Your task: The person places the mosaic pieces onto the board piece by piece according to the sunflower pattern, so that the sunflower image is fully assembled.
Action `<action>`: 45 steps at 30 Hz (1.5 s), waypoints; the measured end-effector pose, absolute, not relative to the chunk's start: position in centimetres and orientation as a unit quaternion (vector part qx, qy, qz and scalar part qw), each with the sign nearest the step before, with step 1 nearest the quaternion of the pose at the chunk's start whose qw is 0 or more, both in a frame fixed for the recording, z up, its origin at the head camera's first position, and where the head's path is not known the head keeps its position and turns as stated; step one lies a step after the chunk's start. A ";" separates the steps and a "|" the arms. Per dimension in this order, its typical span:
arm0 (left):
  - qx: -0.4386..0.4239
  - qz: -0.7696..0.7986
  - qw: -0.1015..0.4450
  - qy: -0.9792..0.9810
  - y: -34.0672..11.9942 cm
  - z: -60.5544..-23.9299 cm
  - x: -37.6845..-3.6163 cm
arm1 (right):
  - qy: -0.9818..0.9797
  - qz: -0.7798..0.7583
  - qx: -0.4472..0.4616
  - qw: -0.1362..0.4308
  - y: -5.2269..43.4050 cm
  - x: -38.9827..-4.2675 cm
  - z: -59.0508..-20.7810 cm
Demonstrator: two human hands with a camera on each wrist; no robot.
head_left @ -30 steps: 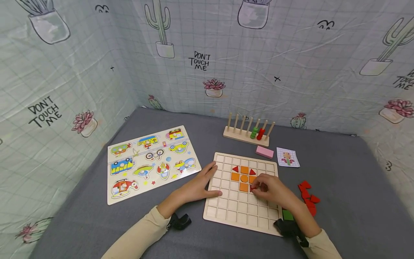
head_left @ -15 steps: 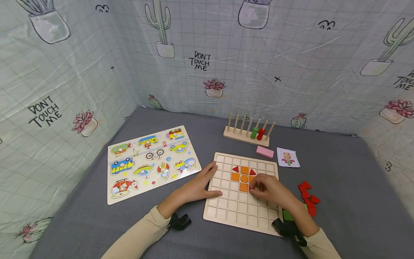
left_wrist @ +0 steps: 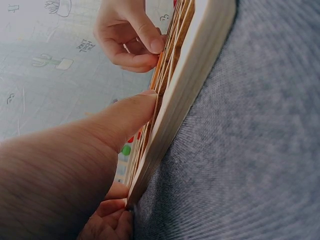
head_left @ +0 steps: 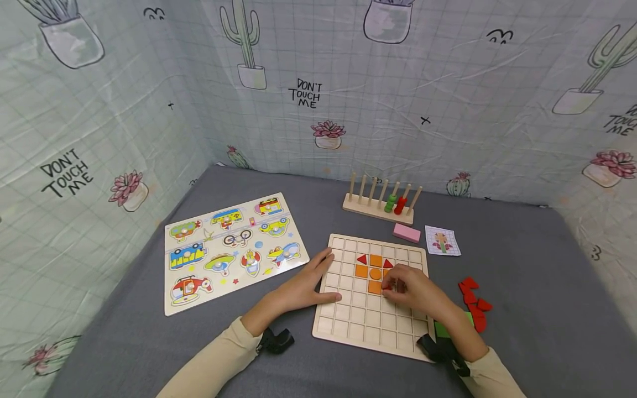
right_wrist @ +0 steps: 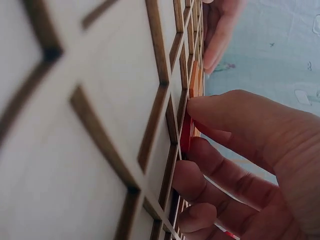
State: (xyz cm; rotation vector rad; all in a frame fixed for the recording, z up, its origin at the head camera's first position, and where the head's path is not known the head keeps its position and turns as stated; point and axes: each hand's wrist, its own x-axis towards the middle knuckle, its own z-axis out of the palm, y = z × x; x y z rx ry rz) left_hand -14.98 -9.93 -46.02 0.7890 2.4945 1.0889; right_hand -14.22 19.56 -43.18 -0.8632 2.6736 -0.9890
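Grid board [head_left: 370,318]: wooden, lies flat on the grey surface [head_left: 522,309], its long edges running away from the person.
Red piece [right_wrist: 185,136]: small and flat, pinched by the right hand [head_left: 415,290] between thumb and fingertips; it sits on edge at a cell just right of the lowest orange tile [head_left: 375,287], touching the board. Which way its corners point is hidden by the fingers.
Left hand [head_left: 303,284]: fingers nearly straight, resting on the board's left edge, thumb on the grid.
Pattern so far: orange tiles and two red triangles [head_left: 362,259] in the upper middle cells.
Loose red pieces [head_left: 473,303]: heaped on the surface right of the board, well apart from both hands.
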 end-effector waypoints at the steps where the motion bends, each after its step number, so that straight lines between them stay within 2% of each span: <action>1: 0.275 0.380 0.153 0.870 -9.9 -46.0 -15.0 | 0.894 -0.332 -0.289 0.082 19.5 -14.2 -43.1; 14: 0.272 0.385 0.158 0.868 -9.9 -46.0 -15.0 | 0.890 -0.340 -0.297 0.062 20.4 -13.9 -43.4; 23: 0.273 0.379 0.155 0.871 -9.9 -46.1 -15.0 | 0.906 -0.335 -0.247 0.075 23.3 -13.2 -42.5; 35: 0.276 0.380 0.154 0.869 -9.9 -46.0 -15.0 | 0.921 -0.317 -0.228 0.016 27.8 -12.4 -42.1; 45: 0.277 0.379 0.152 0.870 -9.8 -45.9 -14.9 | 0.939 -0.291 -0.180 0.041 31.4 -12.4 -42.0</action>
